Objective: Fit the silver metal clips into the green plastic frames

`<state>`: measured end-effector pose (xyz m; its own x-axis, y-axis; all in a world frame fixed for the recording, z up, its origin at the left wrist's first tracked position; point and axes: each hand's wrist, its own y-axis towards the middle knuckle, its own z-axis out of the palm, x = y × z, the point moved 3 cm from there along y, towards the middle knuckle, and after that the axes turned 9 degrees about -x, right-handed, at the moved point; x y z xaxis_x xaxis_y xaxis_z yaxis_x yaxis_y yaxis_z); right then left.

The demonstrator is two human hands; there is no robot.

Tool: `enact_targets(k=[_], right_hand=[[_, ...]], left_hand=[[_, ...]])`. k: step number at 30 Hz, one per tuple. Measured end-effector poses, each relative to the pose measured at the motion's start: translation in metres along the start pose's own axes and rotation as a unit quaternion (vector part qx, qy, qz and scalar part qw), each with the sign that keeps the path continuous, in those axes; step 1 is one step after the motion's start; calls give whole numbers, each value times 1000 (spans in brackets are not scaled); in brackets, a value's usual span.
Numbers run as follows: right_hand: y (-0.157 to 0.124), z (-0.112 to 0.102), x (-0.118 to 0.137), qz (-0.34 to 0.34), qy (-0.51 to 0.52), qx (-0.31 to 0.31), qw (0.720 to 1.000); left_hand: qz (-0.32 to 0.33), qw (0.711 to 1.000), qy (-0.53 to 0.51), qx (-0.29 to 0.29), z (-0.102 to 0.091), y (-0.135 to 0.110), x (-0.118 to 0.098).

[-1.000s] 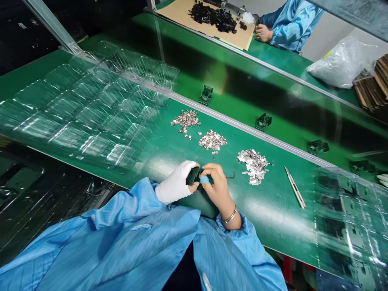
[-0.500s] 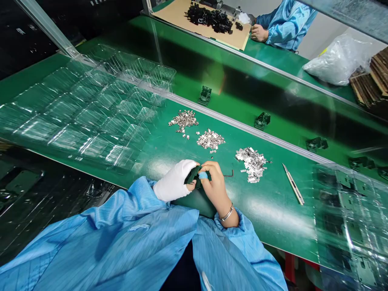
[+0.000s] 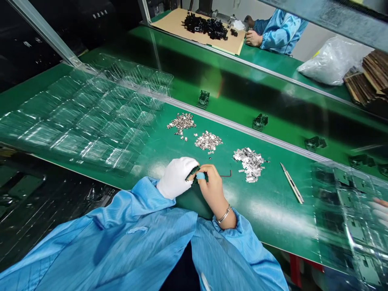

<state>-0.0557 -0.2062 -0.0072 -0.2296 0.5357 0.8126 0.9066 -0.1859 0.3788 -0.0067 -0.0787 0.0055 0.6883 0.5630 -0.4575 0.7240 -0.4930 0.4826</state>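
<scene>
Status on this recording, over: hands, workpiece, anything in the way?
Left hand, white-gloved, gripping dark part. Right hand fingers at the part. Part mostly hidden by the hands. L-shaped key beside right hand, blocking neither.

Left hand white-gloved, close beside right hand, near side. Both curled inward; right's pinch hard to read. Left forearm slants in from left, right forearm from right.

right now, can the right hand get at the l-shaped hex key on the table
Probably yes: the L-shaped hex key lies beside the right hand, its bent end uncovered and nothing seen blocking the way. That hand is busy at the dark part in the gloved left hand, though.
</scene>
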Motion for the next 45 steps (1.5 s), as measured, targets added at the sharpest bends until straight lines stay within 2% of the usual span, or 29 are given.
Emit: enact_targets(k=[4,10,13,17,21,24,29,32,33,36,39,42,45], right_hand=[[0,-1,-6,13,-38,-14,999],[10,-8,-17,57,16,49,997],[11,-7,-12,39,-14,55,998],[11,-2,-1,18,-67,91,993],[12,0,5,10,-118,132,984],[11,3,8,9,-130,135,982],[13,0,10,16,-104,129,986],[31,-11,-6,31,-67,154,985],[40,-16,-15,39,-77,144,986],[67,-26,-47,47,-183,63,980],[81,-19,-70,38,-230,50,971],[81,-14,-74,41,-238,40,969],[73,-21,-57,29,-231,24,972]], left_hand=[[-36,999,38,-12,10,-8,-6],[-101,992,-81,11,20,-14,2],[-133,977,-162,40,19,-13,6],[-192,963,-176,70,16,-10,12],[-185,964,-166,90,14,-5,12],[-179,969,-151,84,14,-4,12],[-185,966,-166,68,16,-7,16],[-197,957,-201,66,16,-11,21],[-202,953,-216,61,14,-12,23],[-215,945,-244,42,10,-14,30],[-221,945,-238,29,7,-13,37],[-216,946,-240,10,0,-10,39],[-217,950,-223,-27,-13,-4,36]])
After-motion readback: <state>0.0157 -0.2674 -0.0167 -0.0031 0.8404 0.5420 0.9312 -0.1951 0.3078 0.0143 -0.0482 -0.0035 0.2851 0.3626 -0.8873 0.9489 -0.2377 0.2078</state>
